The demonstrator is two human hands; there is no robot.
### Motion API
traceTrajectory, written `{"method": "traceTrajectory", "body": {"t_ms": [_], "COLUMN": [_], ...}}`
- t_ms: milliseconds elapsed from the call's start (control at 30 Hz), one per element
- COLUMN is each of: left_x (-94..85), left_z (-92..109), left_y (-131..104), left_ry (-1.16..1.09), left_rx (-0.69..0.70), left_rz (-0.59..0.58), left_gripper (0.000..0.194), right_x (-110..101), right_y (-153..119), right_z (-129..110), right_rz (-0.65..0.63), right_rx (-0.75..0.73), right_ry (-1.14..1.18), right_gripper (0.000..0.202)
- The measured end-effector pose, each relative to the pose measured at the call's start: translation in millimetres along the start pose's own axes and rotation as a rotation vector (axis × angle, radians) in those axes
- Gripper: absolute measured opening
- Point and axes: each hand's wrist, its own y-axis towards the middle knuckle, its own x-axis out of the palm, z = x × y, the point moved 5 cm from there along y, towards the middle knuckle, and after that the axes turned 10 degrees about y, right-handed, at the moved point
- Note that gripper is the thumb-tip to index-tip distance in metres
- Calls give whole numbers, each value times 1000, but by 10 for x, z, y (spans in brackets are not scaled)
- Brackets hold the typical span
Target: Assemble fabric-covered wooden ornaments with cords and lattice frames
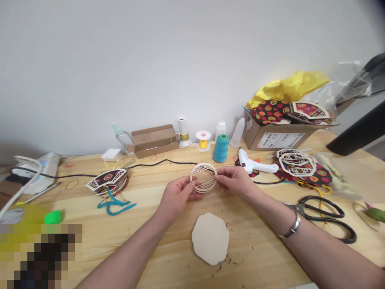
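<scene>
Between my two hands is a round wooden lattice frame (206, 186), raised a little above the table. It looks like thin rings stacked together, with fretwork at top and bottom and a gap across the middle. My left hand (179, 192) pinches its left edge, thumb in front. On the opposite edge, the fingertips of my right hand (233, 179) are closed on the rim. Nearer to me lies a plain wooden plate (210, 239) with a scalloped outline, flat on the table. Dark scraps are scattered beside it.
A white glue gun (260, 166), black-handled scissors (325, 216) and patterned lattice pieces (297, 164) lie at right. Behind stand a teal thread cone (221, 148), a yellow ribbon spool (203, 141) and a full cardboard box (279, 136). A fan-shaped ornament (108, 180) lies left, near a black cable (156, 163).
</scene>
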Motion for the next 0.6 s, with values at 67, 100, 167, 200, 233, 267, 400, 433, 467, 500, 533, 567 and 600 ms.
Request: {"method": "traceTrajectory", "body": {"t_ms": [67,100,167,200,233,267,400,433,467,500,533,567,600], "left_x": [1,2,3,3,3,3,22,29,36,43,50,57,64], "left_z": [3,3,-2,-5,-8,-10,-9,-7,-5,-4,-3,-3,-4], "left_y": [-5,-5,-3,-1,1,3,0,-3,-5,-6,-5,-4,-2], "left_ry": [1,1,-3,-5,-6,-7,-3,-6,-12,-20,-31,-43,-55], "left_rx": [-1,2,12,17,21,23,30,37,46,59,75,92,107], "left_rz": [3,1,-4,-7,-9,-10,-43,-59,-76,-96,-120,-146,-175], "left_gripper": [24,24,26,27,28,29,33,34,35,35,35,34,33], "right_x": [-3,-4,-2,1,5,8,-8,-16,-23,-26,-28,-32,-34], "right_y": [1,1,-1,-2,-4,-6,2,7,14,21,27,33,37], "right_z": [-2,-2,-2,-2,0,4,37,48,57,65,71,72,73], "right_rz": [3,4,3,2,-3,-7,16,23,26,23,17,14,12], "right_rx": [-1,-1,0,0,-1,-2,-23,-28,-34,-37,-40,-44,-44], "right_ry": [-7,-10,-15,-17,-18,-15,10,11,10,6,5,7,11], "right_gripper": [9,8,8,9,10,11,26,28,27,25,23,21,20]}}
